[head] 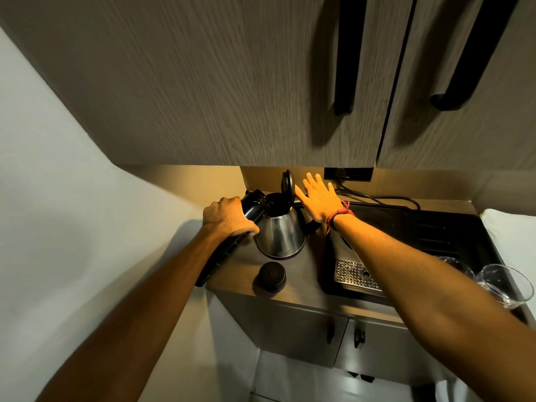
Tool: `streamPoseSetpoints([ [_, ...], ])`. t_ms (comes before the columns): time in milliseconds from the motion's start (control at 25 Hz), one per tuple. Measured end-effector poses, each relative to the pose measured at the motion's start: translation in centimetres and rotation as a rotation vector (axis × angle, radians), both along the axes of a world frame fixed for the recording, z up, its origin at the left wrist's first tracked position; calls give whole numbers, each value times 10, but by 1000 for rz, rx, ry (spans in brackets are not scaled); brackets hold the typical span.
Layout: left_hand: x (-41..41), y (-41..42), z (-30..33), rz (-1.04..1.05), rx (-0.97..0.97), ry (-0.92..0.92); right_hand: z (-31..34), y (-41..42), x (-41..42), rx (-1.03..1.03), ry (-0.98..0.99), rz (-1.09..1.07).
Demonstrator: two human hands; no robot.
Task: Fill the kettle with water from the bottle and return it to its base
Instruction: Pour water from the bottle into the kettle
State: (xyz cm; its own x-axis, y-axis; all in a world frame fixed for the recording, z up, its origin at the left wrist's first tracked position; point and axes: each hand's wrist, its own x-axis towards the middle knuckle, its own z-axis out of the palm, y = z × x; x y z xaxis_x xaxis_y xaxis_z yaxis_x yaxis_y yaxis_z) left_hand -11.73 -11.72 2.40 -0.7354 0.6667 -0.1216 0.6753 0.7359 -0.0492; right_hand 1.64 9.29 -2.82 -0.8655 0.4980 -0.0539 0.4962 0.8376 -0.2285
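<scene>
The left hand [229,217] is wrapped tight around a dark bottle [229,236], tilted so that its open mouth leans over the rim of the stainless steel kettle [280,232]; whether water is running cannot be told. The kettle stands on the tabletop [301,274] near the back wall, and its base is hidden beneath it. Its black lid [288,182] stands flipped up, nearly upright. The right hand [319,198] is spread flat with fingers wide, holding nothing, the thumb side touching or just beside the raised lid, above the kettle's black handle [311,224]. A red thread band [338,216] circles that wrist. In front of the kettle, near the tabletop's front edge, the round dark bottle cap [271,276] rests apart from both. To the right sits a black tray [435,227] with a perforated metal drain plate [352,274], and clear glasses [504,282] stand at its near right corner. A black cord [377,198] runs along the wall behind.
</scene>
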Motion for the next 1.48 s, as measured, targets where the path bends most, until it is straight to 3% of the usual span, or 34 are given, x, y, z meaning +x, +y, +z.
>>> streamPoseSetpoints([
  [720,-2,0,4,-26,18,-2,-2,-1,-1,-7,-1,-4],
  [960,-2,2,-10,28,251,-145,0,-2,1,39,-26,45],
  [1200,-5,-15,-42,181,712,-456,0,-2,-1,107,-51,118],
  [1480,-7,-36,-82,333,1001,-515,3,-3,-7,73,-28,129],
])
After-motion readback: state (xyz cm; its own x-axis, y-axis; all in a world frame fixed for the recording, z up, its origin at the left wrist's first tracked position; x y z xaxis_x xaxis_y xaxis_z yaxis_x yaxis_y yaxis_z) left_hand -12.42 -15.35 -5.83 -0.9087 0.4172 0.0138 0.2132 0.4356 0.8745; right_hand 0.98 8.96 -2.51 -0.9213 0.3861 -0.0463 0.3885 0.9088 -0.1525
